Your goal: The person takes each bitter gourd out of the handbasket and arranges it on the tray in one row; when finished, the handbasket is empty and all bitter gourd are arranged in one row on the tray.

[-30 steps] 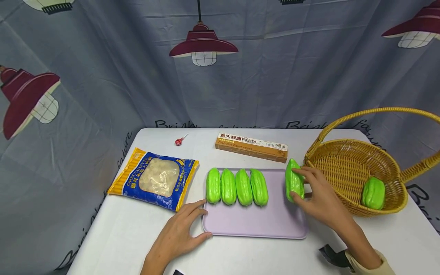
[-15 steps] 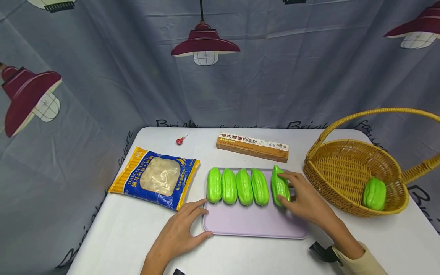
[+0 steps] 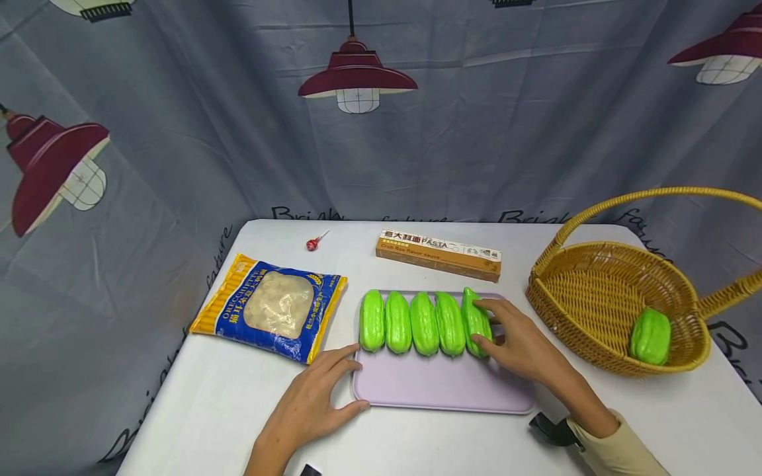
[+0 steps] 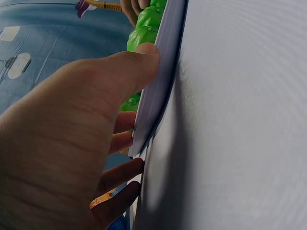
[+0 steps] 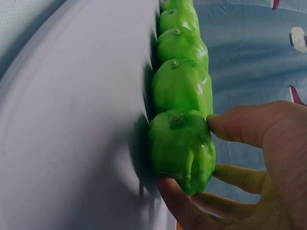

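Several green bitter melons point(image 3: 424, 324) lie side by side in a row on the pale purple tray point(image 3: 440, 390). My right hand point(image 3: 524, 340) grips the rightmost bitter melon point(image 3: 474, 324) between thumb and fingers. In the right wrist view this bitter melon point(image 5: 180, 143) rests against its neighbour, with its stem end towards the camera. My left hand point(image 3: 312, 400) is at the tray's left end, its fingers spread and extended. Up close in the left wrist view, the thumb of the left hand point(image 4: 72, 124) touches the tray's rim point(image 4: 158, 91).
To the right stands a wicker basket point(image 3: 550, 311) with a tall handle and one bitter melon point(image 3: 650, 336) inside. A blue and yellow pasta bag point(image 3: 270, 307) lies left of the tray. Behind are a pasta box point(image 3: 437, 256) and a red lollipop point(image 3: 312, 244).
My right hand has carried the bitter melon leftwards from the tray's right end, down beside the others in the row. The left hand has stayed in place.
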`<state>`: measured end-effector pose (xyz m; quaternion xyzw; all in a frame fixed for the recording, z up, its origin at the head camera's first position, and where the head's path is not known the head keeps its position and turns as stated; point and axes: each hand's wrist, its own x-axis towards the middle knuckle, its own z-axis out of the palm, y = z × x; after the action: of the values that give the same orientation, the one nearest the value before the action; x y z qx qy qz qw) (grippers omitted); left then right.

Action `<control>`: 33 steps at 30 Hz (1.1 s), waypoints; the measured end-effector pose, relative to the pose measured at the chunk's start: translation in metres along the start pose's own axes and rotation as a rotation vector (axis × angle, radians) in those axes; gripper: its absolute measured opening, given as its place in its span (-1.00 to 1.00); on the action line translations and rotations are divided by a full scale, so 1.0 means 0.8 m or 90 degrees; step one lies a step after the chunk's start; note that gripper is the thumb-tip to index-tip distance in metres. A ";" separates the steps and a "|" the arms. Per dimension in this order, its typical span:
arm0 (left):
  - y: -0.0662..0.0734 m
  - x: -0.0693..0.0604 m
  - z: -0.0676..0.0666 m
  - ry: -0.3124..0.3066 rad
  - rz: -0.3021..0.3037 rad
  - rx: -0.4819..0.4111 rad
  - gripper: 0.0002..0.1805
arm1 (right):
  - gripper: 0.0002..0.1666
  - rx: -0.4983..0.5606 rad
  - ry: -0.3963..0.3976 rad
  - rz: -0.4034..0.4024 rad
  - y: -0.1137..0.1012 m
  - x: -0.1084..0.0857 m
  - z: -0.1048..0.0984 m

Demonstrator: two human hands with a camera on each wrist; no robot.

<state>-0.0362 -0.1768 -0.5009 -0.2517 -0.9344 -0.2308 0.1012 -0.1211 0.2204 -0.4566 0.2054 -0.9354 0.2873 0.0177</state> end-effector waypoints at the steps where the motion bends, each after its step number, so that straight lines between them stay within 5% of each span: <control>1: 0.000 0.000 0.000 -0.001 -0.001 0.000 -0.36 | -0.20 0.001 -0.001 0.002 0.000 0.000 0.000; 12: 0.001 0.001 0.000 -0.003 -0.002 0.001 -0.36 | -0.12 -0.008 -0.008 0.018 0.000 -0.003 -0.005; 19: 0.002 0.001 0.000 -0.004 -0.001 -0.001 -0.36 | -0.13 0.028 -0.002 0.052 -0.002 -0.014 -0.029; 26: 0.001 0.001 -0.002 0.008 0.004 0.008 -0.36 | -0.17 0.028 0.044 0.059 -0.002 -0.021 -0.065; 33: 0.000 0.001 0.000 0.016 0.013 0.010 -0.35 | -0.21 -0.050 0.114 0.075 0.010 -0.035 -0.093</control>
<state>-0.0368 -0.1761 -0.5008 -0.2577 -0.9322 -0.2255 0.1169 -0.1048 0.2772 -0.4032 0.1227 -0.9510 0.2681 0.0927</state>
